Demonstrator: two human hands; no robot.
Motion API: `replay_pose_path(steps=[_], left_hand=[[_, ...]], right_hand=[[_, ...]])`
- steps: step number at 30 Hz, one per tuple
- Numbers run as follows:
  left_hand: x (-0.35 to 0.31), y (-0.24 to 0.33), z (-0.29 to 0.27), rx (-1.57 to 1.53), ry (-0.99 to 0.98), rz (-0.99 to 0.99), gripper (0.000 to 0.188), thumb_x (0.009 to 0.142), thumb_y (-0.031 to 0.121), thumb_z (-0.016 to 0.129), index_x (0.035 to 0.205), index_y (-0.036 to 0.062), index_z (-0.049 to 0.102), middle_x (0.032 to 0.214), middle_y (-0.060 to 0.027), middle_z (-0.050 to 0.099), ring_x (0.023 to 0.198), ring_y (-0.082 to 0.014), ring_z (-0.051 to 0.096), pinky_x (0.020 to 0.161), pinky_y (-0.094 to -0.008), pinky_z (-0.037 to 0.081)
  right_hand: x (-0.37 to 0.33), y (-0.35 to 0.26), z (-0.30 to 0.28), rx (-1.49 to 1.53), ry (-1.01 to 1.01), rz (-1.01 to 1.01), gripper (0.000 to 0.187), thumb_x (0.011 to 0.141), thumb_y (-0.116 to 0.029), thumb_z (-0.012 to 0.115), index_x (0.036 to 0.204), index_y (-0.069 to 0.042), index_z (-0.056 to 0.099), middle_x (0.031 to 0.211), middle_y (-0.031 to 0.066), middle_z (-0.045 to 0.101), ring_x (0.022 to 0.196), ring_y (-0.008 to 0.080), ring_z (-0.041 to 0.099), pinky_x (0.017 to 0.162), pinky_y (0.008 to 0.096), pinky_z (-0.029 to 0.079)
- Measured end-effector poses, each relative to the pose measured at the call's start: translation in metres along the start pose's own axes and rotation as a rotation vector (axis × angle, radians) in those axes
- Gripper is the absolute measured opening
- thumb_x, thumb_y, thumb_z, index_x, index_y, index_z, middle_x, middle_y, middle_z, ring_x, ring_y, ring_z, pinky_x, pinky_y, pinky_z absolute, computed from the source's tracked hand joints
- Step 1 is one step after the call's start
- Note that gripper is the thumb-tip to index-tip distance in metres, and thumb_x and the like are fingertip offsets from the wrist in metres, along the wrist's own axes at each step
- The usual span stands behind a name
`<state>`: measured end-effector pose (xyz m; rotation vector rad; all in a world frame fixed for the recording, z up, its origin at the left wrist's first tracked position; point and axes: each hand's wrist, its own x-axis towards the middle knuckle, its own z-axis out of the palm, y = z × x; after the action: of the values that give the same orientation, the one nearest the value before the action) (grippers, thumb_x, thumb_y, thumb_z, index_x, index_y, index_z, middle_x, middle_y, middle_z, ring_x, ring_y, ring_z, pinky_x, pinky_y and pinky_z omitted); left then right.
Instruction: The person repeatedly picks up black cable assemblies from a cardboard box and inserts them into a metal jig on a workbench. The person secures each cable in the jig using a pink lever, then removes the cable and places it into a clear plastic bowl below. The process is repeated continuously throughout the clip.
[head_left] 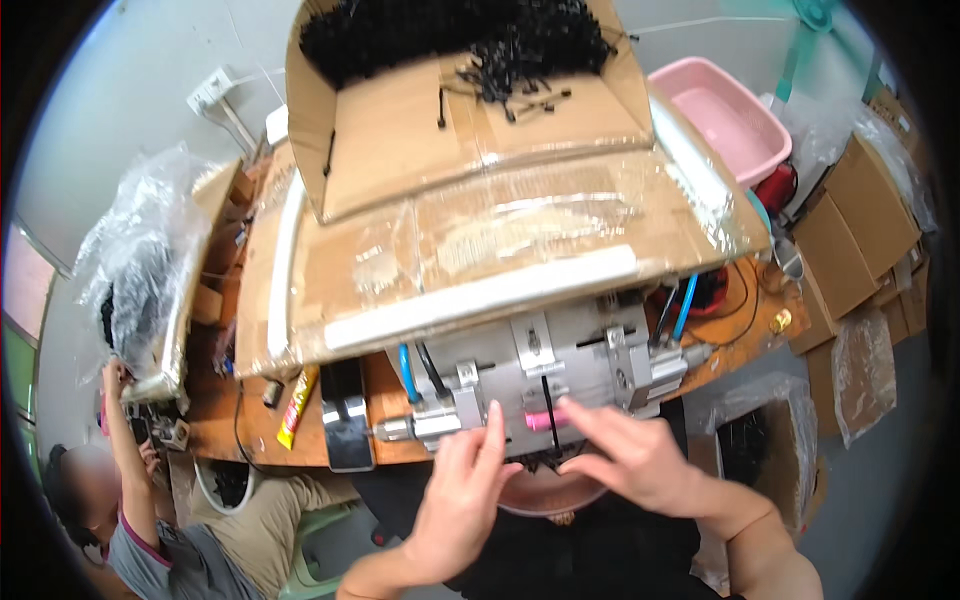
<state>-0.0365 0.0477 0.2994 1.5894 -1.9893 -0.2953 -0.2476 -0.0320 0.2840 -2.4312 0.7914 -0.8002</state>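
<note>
My left hand [462, 492] is open in front of a metal bench fixture [590, 360], its index finger stretched up and its thumb pointing inward. My right hand [640, 462] faces it from the other side, also open, with index finger and thumb apart. Between them a thin black strip-like part [549, 405] lies against the middle of the fixture, across a pink piece [540, 421]. The right index fingertip is close to this part; whether it touches, I cannot tell. Below the hands sits a reddish bowl [550, 500], partly hidden, with small black pieces at its far rim.
A cardboard box [400, 150] with many black parts rests on a taped cardboard cover above the fixture. A phone [346, 425] and yellow packet [297, 408] lie left on the wooden table. Right are a pink basin [725, 120] and cardboard. A co-worker [180, 540] sits at left.
</note>
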Motion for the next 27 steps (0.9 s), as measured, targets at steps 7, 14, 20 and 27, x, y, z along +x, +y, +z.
replay_pose_path(steps=[7,14,20,27], left_hand=[[0.205,-0.063,-0.065,-0.085,0.247,0.141,0.042,0.097,0.014,0.055,0.136,-0.0002,0.051,0.096,-0.0172,0.056,0.090,-0.0304,0.054,0.083,-0.0374,0.045],[0.437,-0.151,-0.033,0.114,0.225,-0.272,0.081,0.100,0.059,0.024,0.130,-0.0101,0.052,0.129,-0.0312,0.054,0.131,-0.0462,0.038,0.111,-0.0485,0.029],[0.497,-0.149,-0.032,-0.387,-0.031,-0.444,0.094,0.090,0.078,0.021,0.133,0.0014,0.054,0.127,-0.0198,0.056,0.110,-0.0284,0.053,0.095,-0.0442,0.041],[0.520,-0.108,-0.035,-0.343,-0.186,-0.384,0.106,0.084,0.084,0.022,0.155,0.0065,0.015,0.159,-0.0269,0.011,0.148,-0.0409,0.007,0.112,-0.0671,0.009]], right_hand=[[0.220,0.120,-0.139,-0.222,0.643,-0.140,0.041,0.092,-0.026,0.065,0.117,0.005,0.060,0.100,0.0216,0.065,0.089,0.0377,0.062,0.079,0.0419,0.048],[0.376,0.235,-0.199,-0.508,0.419,0.324,0.075,0.097,-0.058,0.041,0.118,0.011,0.058,0.115,0.0338,0.060,0.110,0.0455,0.058,0.095,0.0485,0.046],[0.411,0.251,-0.183,-0.373,0.407,0.534,0.088,0.094,-0.066,0.036,0.135,0.011,0.045,0.127,0.0325,0.056,0.122,0.0448,0.053,0.102,0.0476,0.042],[0.417,0.227,-0.175,-0.022,0.266,0.602,0.087,0.095,-0.066,0.032,0.149,0.002,0.029,0.153,0.0278,0.028,0.140,0.0473,0.029,0.107,0.0642,0.032]])
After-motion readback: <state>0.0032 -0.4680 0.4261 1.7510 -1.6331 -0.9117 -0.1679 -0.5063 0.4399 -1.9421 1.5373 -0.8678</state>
